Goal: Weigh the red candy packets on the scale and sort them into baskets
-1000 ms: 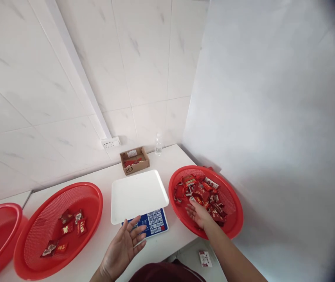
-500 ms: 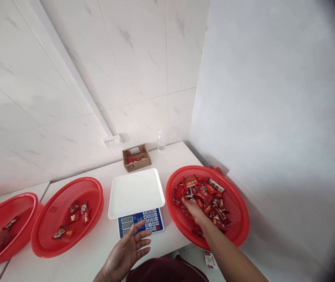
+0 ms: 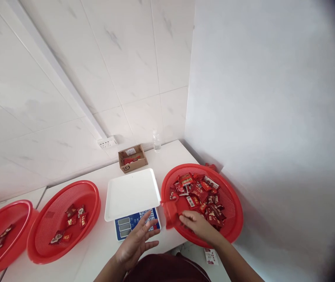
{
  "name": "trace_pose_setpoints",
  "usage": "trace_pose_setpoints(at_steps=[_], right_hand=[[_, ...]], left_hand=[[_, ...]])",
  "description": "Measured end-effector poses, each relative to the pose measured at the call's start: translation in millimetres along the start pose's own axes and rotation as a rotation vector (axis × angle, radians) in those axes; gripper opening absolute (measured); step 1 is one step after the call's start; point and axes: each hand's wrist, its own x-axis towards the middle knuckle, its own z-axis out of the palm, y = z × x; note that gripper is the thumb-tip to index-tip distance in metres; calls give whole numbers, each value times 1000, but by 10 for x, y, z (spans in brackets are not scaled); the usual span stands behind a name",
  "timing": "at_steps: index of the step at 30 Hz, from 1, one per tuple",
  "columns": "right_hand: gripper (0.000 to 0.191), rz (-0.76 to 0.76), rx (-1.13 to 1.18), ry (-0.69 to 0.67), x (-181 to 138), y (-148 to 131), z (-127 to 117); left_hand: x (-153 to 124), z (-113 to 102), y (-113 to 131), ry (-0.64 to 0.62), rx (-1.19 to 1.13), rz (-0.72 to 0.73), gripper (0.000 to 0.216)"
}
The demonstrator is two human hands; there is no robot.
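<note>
My right hand (image 3: pixel 196 223) pinches a red packet (image 3: pixel 171 214), blurred by motion, over the left rim of the right-hand red basket (image 3: pixel 235 219). That basket holds many red and dark red wrapped packets (image 3: pixel 198 192). My left hand (image 3: pixel 139 243) is open, palm turned inward and fingers spread, with nothing in it. It hovers in front of the blue keypad of the weighing scale (image 3: pixel 130 222), covering part of the keys. Atop the scale lies a bare white tray (image 3: pixel 132 194).
Two more red baskets, a middle one (image 3: pixel 92 227) and a far-left one (image 3: pixel 23 207), each hold several packets. Behind the scale stand a cardboard box (image 3: pixel 134 166) with red items inside and a clear bottle (image 3: pixel 156 141). Walls bound the table (image 3: pixel 170 154) at the back and right.
My right hand has come up out of the pile with a red packet. My left hand has shifted slightly right. Another person's hand has left the far-left basket.
</note>
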Motion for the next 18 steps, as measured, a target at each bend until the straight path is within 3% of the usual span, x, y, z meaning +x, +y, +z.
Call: trace_pose_setpoints(at_steps=[2, 4, 9, 14, 18], right_hand=[[33, -49, -71, -196, -135, -146, 49], [27, -46, -108, -285, -204, -246, 94], [22, -22, 27, -227, -221, -322, 157], [24, 5, -76, -228, -198, -324, 236], [26, -20, -118, -181, -165, -366, 334]], left_hand=[[49, 68, 2, -42, 5, -2, 64], [95, 131, 16, -73, 36, -17, 54], [128, 232, 37, -25, 142, 49, 35], [70, 242, 14, 15, 181, 103, 34], [3, 234, 73, 54, 264, 67, 39]])
